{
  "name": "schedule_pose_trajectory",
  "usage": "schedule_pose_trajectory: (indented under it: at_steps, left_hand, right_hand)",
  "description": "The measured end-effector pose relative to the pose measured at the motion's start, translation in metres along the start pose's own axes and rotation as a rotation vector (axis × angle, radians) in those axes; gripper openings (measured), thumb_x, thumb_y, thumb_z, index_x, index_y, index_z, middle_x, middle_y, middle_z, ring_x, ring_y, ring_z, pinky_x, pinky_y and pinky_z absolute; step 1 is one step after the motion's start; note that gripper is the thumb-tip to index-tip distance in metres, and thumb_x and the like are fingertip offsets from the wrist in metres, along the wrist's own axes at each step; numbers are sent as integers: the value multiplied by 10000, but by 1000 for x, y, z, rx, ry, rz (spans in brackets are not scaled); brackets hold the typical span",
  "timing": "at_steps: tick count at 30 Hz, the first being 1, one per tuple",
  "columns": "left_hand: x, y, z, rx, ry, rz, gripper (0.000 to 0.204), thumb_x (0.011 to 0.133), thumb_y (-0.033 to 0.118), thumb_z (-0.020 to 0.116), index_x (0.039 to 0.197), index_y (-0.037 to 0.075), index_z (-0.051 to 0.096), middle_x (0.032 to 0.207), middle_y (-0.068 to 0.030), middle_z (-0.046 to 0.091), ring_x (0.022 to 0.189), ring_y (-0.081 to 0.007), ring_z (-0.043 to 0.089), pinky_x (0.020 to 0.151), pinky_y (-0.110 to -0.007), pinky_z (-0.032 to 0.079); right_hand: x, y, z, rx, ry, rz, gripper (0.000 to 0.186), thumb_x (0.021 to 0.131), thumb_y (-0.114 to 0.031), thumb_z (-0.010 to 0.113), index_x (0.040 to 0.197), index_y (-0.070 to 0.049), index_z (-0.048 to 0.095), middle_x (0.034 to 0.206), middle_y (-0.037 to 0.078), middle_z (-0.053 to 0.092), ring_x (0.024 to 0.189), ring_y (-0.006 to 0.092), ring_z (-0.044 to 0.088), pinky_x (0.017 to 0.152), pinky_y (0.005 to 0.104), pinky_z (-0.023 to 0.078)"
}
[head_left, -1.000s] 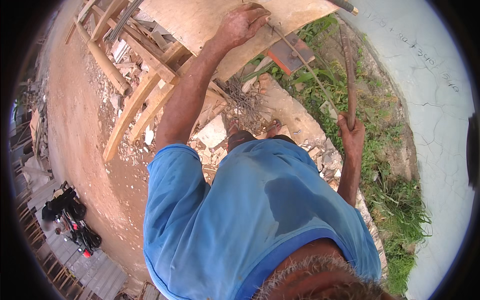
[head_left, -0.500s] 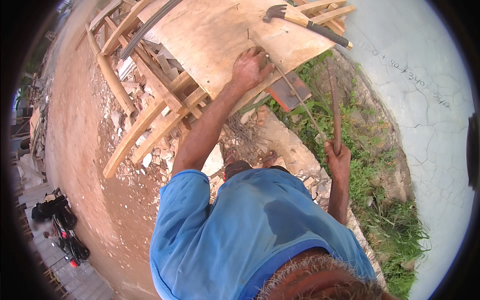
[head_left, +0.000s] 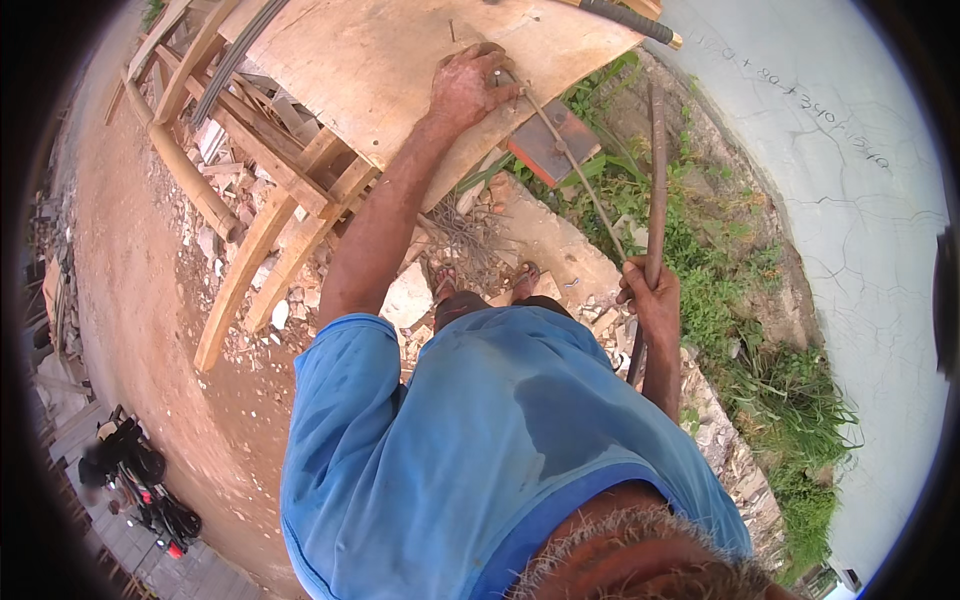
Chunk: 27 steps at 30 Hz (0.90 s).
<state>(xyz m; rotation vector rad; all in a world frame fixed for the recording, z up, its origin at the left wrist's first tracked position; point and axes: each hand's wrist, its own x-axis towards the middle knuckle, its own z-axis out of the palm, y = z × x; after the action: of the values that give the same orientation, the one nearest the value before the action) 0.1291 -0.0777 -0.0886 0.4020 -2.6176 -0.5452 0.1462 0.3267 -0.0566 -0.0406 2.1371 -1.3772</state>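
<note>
left hand [head_left: 468,88]: pressed a thin rod [head_left: 570,160] against the counter [head_left: 380,70].
right hand [head_left: 652,300]: gripped a bar [head_left: 655,190].
risk: rod might have slipped, judging by its loose hold.

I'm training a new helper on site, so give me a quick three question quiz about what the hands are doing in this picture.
1. True or false: the left hand presses on the pale plywood board.
2. Which hand grips the upright rusty metal bar?
3. The thin bent steel rod runs from the left hand towards: A) the right hand, B) the bamboo pole?

Key: 1 true; 2 right; 3 A.
</note>
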Motion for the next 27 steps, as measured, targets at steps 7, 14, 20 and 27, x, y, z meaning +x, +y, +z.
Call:
schedule_pose_trajectory:
  at_steps: [7, 14, 20, 27]
  left_hand:
    - [0, -5, 6, -22, 89, 72, 482, 790, 438, 775, 1148, 124, 702, 1287, -56, 626, 1188, -291, 590, 1052, -443, 431]
    - [-2, -4, 8, -75, 102, 87, 487, 809, 424, 774, 1194, 142, 680, 1331, -98, 596, 1225, -329, 564, 1053, -445, 446]
    - [6, -3, 2, -202, 163, 354, 143, 859, 186, 685, 888, 47, 666, 910, -128, 645, 863, -336, 605, 798, -441, 500]
    - [-4, -11, 18, -606, 10, 126, 312, 889, 77, 672, 1183, 5, 596, 1022, -130, 666, 954, -300, 639, 855, -438, 532]
  right_hand:
    - [-22, -33, -54, -380, 88, 17, 349, 905, -289, 725, 1056, 16, 652, 716, 38, 589, 623, 142, 537, 577, 330, 438]
    - [-5, -43, -106, -787, 48, -49, 395, 906, -381, 738, 1023, -8, 676, 673, 57, 580, 599, 148, 531, 545, 350, 426]
    - [47, -33, -116, -921, -123, -192, 368, 907, -393, 730, 984, -39, 673, 649, 85, 611, 594, 205, 593, 559, 386, 455]
    - [109, -58, -128, -1132, -204, -335, 346, 914, -388, 696, 986, -52, 653, 691, 149, 647, 638, 306, 643, 617, 445, 493]
